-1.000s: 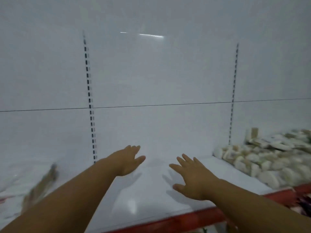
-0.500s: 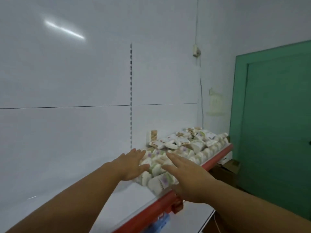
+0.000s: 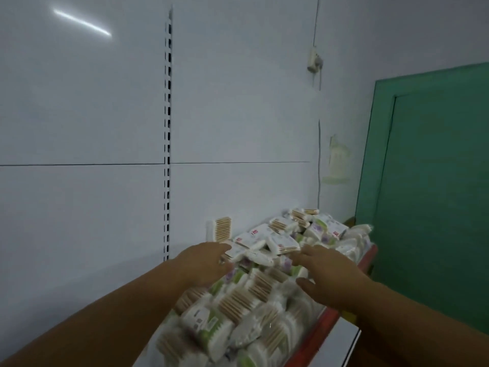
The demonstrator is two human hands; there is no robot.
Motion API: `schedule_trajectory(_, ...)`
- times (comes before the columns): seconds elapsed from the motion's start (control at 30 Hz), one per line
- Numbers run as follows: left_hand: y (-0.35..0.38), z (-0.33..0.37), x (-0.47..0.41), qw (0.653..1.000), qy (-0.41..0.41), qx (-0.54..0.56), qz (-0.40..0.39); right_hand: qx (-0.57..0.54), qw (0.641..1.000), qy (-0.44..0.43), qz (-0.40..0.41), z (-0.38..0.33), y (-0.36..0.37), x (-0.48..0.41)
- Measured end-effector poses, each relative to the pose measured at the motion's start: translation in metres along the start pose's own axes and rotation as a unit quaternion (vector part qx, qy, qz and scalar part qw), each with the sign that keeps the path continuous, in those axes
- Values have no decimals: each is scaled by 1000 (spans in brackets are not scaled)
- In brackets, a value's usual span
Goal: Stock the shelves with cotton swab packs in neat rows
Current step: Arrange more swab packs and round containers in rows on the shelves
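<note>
Over heaped swab packs (image 3: 238, 305) (long axes jumbled): left hand (image 3: 203, 263), right hand (image 3: 330, 276), grips spread, empty.

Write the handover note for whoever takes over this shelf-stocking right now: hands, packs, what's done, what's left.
Left hand: open, fingers reaching over the heap, holding nothing.
Right hand: open, spread above the heap, holding nothing.
Cotton swab packs: jumbled on the shelf; one upright pack stands against the back panel.
Done: packs are on the shelf.
Left: line them into neat rows.
</note>
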State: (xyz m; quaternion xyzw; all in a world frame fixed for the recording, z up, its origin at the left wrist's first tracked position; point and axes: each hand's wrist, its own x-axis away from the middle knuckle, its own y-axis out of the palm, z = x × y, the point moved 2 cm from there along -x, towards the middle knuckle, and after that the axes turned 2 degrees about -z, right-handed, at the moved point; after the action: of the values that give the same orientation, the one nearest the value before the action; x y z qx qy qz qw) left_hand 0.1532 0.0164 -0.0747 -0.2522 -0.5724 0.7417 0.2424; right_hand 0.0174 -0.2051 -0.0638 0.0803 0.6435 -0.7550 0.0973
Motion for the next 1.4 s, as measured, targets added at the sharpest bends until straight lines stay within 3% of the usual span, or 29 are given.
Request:
schedule_trajectory(0.17,9,-8,-15,995,-21,57,84,-57,998,-8,9,8,20,-59)
schedule_trajectory(0.33,7,-2,-21,994,-18,92,63,-79,992,-71,-61,2,40,-104)
schedule_trajectory(0.4,0,0,-23,985,-43,155,62,-80,991,-103,-40,8,34,-116)
schedule_trajectory(0.47,-7,4,-25,965,-74,236,88,-183,978,-95,-10,25,18,-132)
schedule_trajectory(0.5,-11,7,-26,951,-85,276,106,-290,954,-75,-5,33,7,-139)
schedule_trajectory(0.6,-14,29,-38,896,-68,429,95,-554,831,-37,-36,36,-14,-161)
schedule_trajectory(0.67,-12,43,-48,873,-65,475,93,-622,776,-58,-81,17,-17,-171)
schedule_trajectory(0.73,-9,42,-51,846,-120,494,160,-649,740,-110,-136,-4,-16,-177)
schedule_trajectory(0.77,-7,36,-48,824,-157,509,192,-636,744,-143,-146,-11,-12,-180)
schedule_trajectory(0.8,-4,30,-43,795,-185,538,213,-576,785,-190,-122,-14,-9,-183)
schedule_trajectory(0.87,0,17,-30,720,-213,616,238,-342,891,-298,-9,-12,2,-189)
schedule_trajectory(0.9,1,12,-23,685,-226,647,247,-230,912,-340,16,-11,13,-191)
schedule_trajectory(0.97,2,5,-11,635,-262,679,259,-74,920,-385,-8,-11,39,-195)
schedule_trajectory(1.03,4,4,-3,598,-285,700,266,8,909,-417,10,-13,58,-198)
schedule_trajectory(1.1,7,5,3,581,-299,705,278,-2,892,-448,55,-12,58,-199)
schedule_trajectory(1.2,7,9,12,586,-301,699,279,-214,878,-429,-1,2,34,-200)
schedule_trajectory(1.27,6,12,12,595,-298,695,271,-341,846,-410,-11,10,17,-200)
schedule_trajectory(1.33,4,21,7,603,-288,696,262,-415,812,-408,39,10,6,-194)
schedule_trajectory(1.4,4,33,-3,617,-262,701,243,-386,795,-449,129,1,-1,-184)
